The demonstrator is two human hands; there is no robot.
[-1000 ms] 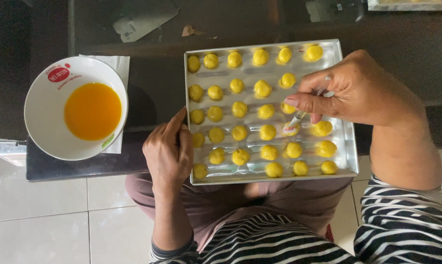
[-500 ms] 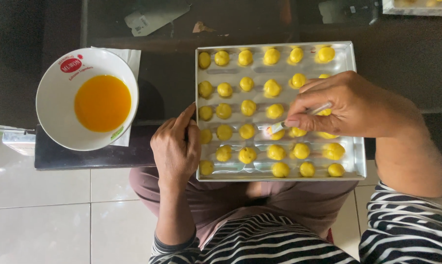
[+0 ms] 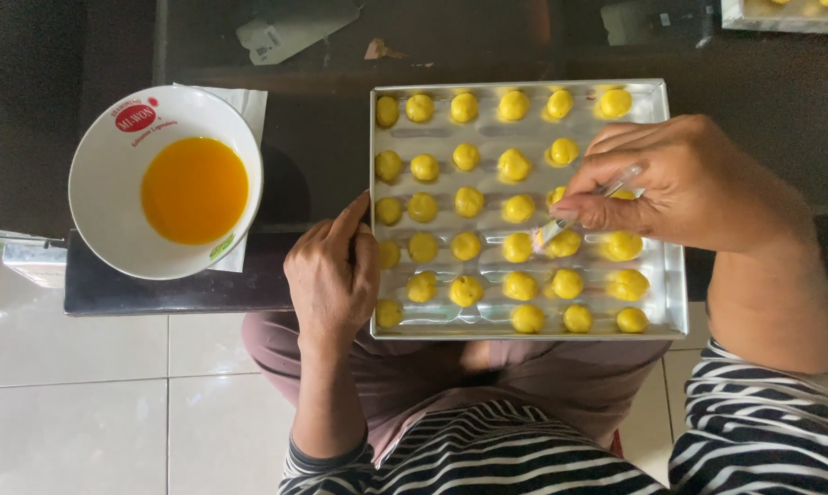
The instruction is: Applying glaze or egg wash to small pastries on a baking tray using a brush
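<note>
Looking straight down here, the right hand (image 3: 679, 183) is pinching a thin clear-handled brush (image 3: 590, 203) between thumb and fingertips. The brush's long axis is slanting from up-right at the knuckles down-left to the tip, and that tip is sitting right at a yellow dough ball (image 3: 565, 243) in the fourth row, just left of the fingertips. So whatever is getting dabbed lies left and slightly near of the hand, and the right hand is clearly the closer one.

The left hand (image 3: 334, 272) is resting on the near-left edge of the metal baking tray (image 3: 668, 302), fingers loosely together and curled over the rim, forefinger pointing up along the left wall. It's holding nothing, just pressing on the tray, which is overhanging the near edge of the dark table (image 3: 157, 289).

Counts: one tray and one brush. I'm counting about 34 balls showing in six rows, mostly six across, but the right hand is covering the middle-right patch, so a couple may be hiding under it.

Well apart to the left, one white bowl (image 3: 102, 197) of orange liquid is sitting on a white napkin (image 3: 249, 105). That's far closer to the left hand than to the brush hand.
</note>
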